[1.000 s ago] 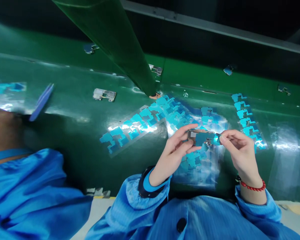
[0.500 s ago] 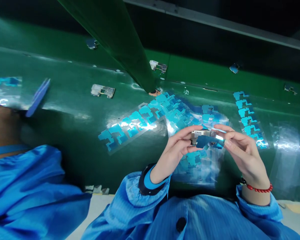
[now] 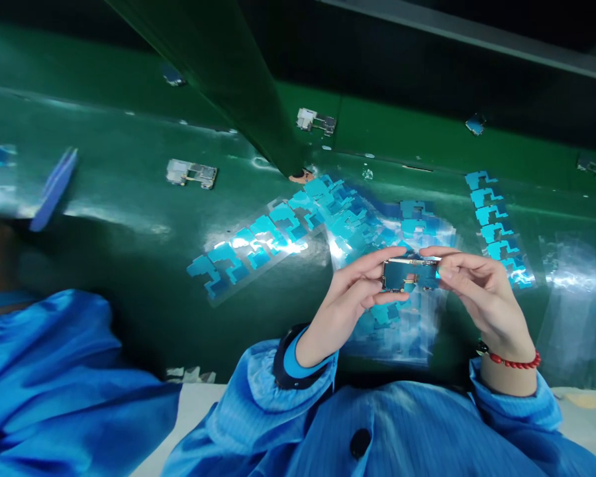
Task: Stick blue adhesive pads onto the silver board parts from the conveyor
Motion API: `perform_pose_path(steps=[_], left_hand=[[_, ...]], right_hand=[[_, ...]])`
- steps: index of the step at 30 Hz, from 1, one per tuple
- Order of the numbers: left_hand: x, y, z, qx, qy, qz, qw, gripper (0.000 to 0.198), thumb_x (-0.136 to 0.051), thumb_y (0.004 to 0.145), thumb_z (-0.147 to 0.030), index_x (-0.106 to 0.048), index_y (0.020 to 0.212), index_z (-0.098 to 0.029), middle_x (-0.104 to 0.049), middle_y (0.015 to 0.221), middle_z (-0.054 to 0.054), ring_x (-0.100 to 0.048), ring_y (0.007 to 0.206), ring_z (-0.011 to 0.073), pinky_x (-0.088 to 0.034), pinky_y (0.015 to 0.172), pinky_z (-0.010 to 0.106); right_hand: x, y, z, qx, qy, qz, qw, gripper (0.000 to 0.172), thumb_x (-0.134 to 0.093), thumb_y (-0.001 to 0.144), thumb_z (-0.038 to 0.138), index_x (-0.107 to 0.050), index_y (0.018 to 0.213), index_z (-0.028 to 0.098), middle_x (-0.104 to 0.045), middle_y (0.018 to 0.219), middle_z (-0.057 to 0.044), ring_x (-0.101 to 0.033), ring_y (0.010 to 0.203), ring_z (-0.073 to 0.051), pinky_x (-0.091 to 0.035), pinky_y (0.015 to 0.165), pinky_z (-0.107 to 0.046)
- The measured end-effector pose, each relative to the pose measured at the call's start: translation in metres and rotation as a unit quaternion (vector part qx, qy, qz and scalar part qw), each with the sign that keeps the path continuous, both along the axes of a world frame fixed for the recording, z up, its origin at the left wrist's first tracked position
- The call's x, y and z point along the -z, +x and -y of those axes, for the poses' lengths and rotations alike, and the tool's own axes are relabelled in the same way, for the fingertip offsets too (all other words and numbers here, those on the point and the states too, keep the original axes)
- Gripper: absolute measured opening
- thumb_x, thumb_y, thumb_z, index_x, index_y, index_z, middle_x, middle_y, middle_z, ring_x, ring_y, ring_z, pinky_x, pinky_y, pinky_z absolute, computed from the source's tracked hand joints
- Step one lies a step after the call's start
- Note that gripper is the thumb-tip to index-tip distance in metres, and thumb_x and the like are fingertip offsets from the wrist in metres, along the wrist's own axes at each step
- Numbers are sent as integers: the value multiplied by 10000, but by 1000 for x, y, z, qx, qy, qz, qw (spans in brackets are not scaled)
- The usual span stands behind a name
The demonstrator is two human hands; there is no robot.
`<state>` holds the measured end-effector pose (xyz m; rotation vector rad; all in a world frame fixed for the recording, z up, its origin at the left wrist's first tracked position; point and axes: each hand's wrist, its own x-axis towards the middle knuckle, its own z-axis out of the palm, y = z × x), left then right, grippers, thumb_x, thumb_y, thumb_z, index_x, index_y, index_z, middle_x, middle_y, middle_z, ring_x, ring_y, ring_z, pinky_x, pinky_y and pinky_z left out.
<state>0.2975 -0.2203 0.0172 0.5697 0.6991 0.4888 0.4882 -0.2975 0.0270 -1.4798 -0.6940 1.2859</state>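
A small metal circuit part (image 3: 410, 274) with a blue film on its face is held flat between both hands above the green belt (image 3: 129, 199). My left hand (image 3: 350, 301) pinches its left end with thumb and fingers. My right hand (image 3: 477, 295) grips its right end; a red bead bracelet (image 3: 514, 361) circles that wrist. Under the hands lies a pile of clear sheets with cyan stickers (image 3: 357, 222).
A strip of cyan stickers (image 3: 248, 248) lies left of the hands, another strip (image 3: 496, 228) to the right. Loose metal parts (image 3: 191, 173) (image 3: 316, 121) rest on the belt. A green beam (image 3: 218, 73) slants overhead. A co-worker's blue sleeve (image 3: 54, 384) and blue tweezers (image 3: 53, 189) are at left.
My right hand has pressed the blue film down onto the part, and the part now lies flatter between both hands. The view has shifted slightly.
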Motion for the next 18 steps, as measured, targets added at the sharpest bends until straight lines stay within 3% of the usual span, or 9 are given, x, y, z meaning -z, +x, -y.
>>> perform_pose_path(steps=[6,18], left_hand=[[-1,0,1,3,6,16,1000,436,-523,780,-107,-699,1165,-208,-742,874,26,-687,1039,253,-600,861,354],[-6,2,0,6,51,-12,999,427,-557,752,-104,-712,1141,-191,-738,803,22,-714,975,256,-620,835,367]], right_hand=[[2,-1,-1,8,-9,5,1000,71,-766,777,303,-757,757,236,-734,1061,-64,-682,875,-194,-550,651,-273],[1,-1,-1,8,-11,22,1000,72,-763,778,309,-756,756,240,-734,1064,-62,-690,879,-197,-563,629,-265]])
